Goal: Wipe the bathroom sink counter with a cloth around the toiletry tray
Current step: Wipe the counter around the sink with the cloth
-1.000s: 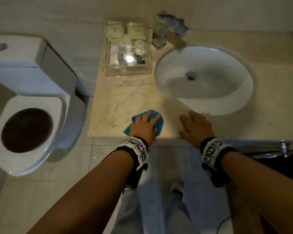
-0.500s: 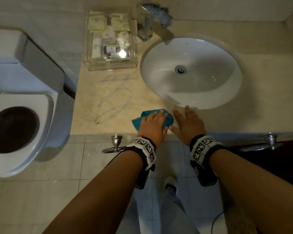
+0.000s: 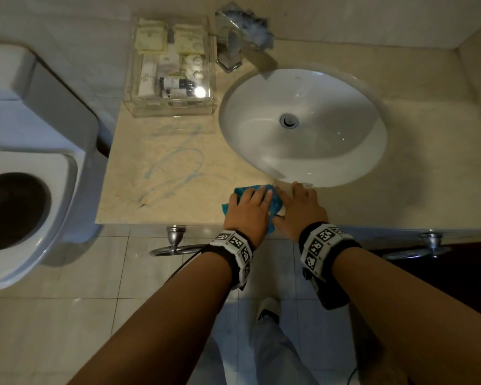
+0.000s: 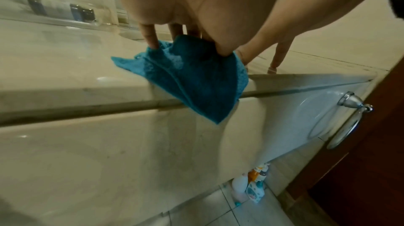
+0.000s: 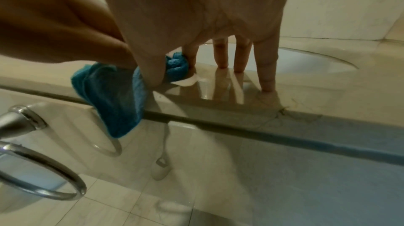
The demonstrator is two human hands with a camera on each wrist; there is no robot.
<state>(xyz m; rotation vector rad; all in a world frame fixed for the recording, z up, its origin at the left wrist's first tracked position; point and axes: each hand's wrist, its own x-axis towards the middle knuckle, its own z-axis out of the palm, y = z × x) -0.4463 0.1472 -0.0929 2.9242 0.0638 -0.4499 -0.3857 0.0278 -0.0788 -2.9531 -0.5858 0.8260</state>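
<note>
**Now: cloth pressed at the table's front edge**

Flat and spread, the left hand (image 3: pixel 249 211) presses down on one blue cloth (image 3: pixel 274 201); its fingers (image 4: pixel 150 38) are straight, with the tips digging into the fabric rather than curling round it. The right hand (image 3: pixel 299 209) lies just beside it, fingers (image 5: pixel 267 67) straight and spread, tips on the table (image 3: pixel 161 162). Its thumb side touches the cloth's right edge.

One cloth, two hands, one tray (image 3: pixel 171 108), one sink (image 3: pixel 303 126), one tap (image 3: pixel 235 40), two towel rings on the front panel (image 3: pixel 175 247) (image 3: pixel 417 252).

The cloth sits under the left grip at the front edge of the table, just before the sink's near rim. One corner of it (image 4: pixel 215 108) hangs over the edge. The clear tray stands at the back left of the table, well apart from both hands, holding sachets and small bottles too crowded to count. Bluish streaks (image 3: pixel 175 168) mark the table between tray and cloth. A toilet (image 3: pixel 25 162) stands to the left.
</note>
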